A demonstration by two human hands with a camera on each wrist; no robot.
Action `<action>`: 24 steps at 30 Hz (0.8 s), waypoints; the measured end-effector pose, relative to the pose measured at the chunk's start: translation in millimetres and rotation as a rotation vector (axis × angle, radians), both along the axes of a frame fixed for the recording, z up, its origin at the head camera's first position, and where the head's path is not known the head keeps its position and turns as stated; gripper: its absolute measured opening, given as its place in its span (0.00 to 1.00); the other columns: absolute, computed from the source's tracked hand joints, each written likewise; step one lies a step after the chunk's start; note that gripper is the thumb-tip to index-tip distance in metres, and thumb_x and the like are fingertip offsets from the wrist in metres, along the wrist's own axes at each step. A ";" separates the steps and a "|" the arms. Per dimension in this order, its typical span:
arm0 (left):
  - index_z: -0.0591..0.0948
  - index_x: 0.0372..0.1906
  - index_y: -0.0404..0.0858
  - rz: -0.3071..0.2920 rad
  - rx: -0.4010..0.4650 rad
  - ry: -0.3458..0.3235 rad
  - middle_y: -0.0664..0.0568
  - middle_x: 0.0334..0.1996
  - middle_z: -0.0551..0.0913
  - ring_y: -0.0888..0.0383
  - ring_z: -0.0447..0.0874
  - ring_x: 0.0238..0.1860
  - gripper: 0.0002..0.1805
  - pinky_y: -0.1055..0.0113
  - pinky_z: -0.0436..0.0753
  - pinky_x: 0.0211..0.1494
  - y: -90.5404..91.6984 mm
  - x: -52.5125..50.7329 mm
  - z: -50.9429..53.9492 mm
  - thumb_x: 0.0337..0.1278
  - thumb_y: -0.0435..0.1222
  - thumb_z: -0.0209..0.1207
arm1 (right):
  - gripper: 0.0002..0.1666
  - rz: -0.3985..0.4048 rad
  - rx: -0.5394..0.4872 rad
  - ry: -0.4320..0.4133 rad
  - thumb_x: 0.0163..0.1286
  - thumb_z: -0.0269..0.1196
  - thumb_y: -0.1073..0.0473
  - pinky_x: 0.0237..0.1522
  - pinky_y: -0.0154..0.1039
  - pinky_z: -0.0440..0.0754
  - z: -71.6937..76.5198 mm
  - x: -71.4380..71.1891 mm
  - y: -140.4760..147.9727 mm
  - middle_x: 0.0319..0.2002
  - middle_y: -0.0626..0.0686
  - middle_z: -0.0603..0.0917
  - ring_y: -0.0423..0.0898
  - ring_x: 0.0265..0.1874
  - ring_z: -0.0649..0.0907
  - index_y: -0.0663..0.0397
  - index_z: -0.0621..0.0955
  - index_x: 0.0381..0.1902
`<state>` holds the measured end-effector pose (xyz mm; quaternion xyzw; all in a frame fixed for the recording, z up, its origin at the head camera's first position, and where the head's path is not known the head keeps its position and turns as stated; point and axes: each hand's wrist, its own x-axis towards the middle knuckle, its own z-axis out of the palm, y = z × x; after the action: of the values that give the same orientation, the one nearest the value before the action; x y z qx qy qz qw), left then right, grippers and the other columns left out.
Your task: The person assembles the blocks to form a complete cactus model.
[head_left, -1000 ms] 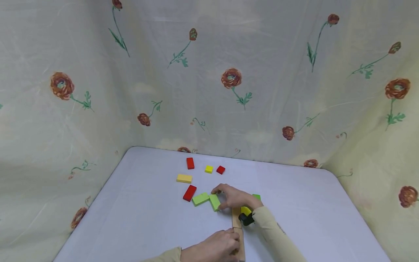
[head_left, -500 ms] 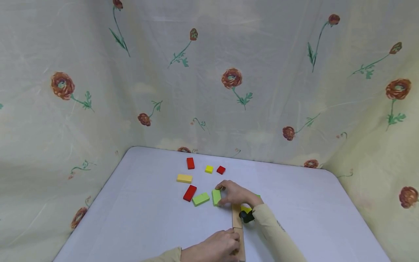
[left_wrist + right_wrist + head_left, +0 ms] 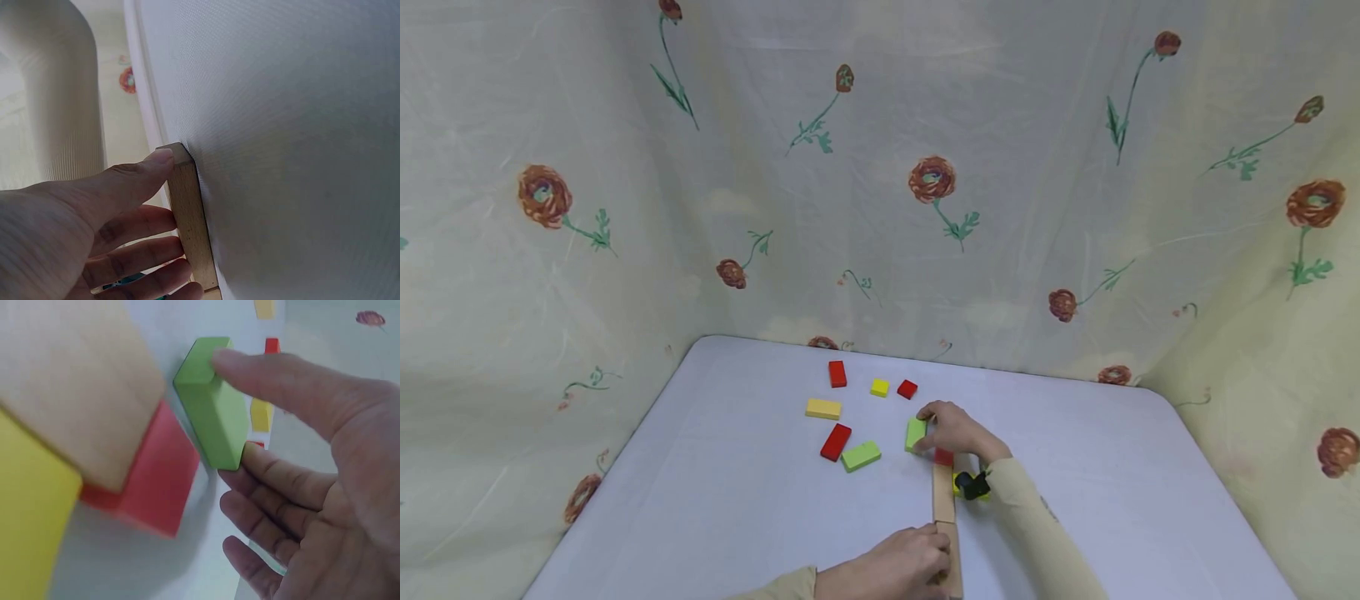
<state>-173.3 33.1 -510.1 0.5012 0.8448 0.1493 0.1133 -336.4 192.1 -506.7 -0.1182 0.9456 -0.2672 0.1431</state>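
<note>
Between thumb and fingers, my right hand pinches a light green block by its ends; the right wrist view shows this green block close beside a red block. That red block abuts the far end of a row of two plain wooden blocks, the farther wooden block and the nearer wooden block. My left hand holds the nearer one, thumb on its end and fingers along its side, as the left wrist view shows. A yellow block lies along the row's right side, partly hidden by my right wrist.
Left of the row lie another light green block, a red block and a pale yellow block. Farther back are a red block, a small yellow block and a small red block. A flowered curtain surrounds the white table.
My right hand has moved the light green block away from the other green one, rightward and farther back, turning it straighter. The red block at the row's end has come into sight. My left hand stays put.
</note>
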 end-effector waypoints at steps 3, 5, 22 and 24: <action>0.87 0.38 0.47 -0.001 0.003 -0.006 0.63 0.37 0.80 0.74 0.70 0.37 0.10 0.83 0.73 0.36 -0.4 0.1 -0.2 0.59 0.47 0.63 | 0.30 -0.036 0.014 0.000 0.53 0.75 0.51 0.56 0.49 0.76 1.3 -2.5 5.7 0.50 0.51 0.81 0.47 0.46 0.76 0.53 0.80 0.53; 0.87 0.39 0.46 0.000 0.001 -0.022 0.63 0.37 0.80 0.74 0.70 0.37 0.10 0.83 0.73 0.36 -0.5 -0.1 -0.4 0.59 0.46 0.63 | 0.30 -0.058 0.019 0.000 0.53 0.74 0.52 0.57 0.49 0.76 1.6 -4.0 10.1 0.50 0.52 0.80 0.47 0.46 0.76 0.53 0.80 0.54; 0.87 0.41 0.50 0.007 0.000 -0.046 0.65 0.37 0.79 0.73 0.70 0.36 0.12 0.83 0.74 0.37 4.6 -8.7 -23.5 0.56 0.49 0.64 | 0.35 -0.138 -0.018 0.010 0.56 0.73 0.52 0.53 0.50 0.77 3.9 -7.7 46.4 0.55 0.59 0.79 0.51 0.45 0.75 0.60 0.77 0.58; 0.86 0.42 0.52 0.009 0.005 -0.050 0.66 0.37 0.79 0.73 0.70 0.37 0.12 0.83 0.74 0.38 6.8 -14.4 -38.9 0.56 0.50 0.64 | 0.35 -0.138 -0.019 0.015 0.56 0.72 0.52 0.54 0.51 0.77 4.0 -8.5 50.1 0.56 0.59 0.79 0.51 0.45 0.75 0.61 0.77 0.59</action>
<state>-187.7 39.9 -549.1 0.4940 0.8435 0.1642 0.1324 -344.9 242.2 -502.7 -0.0559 0.9499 -0.2845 0.1163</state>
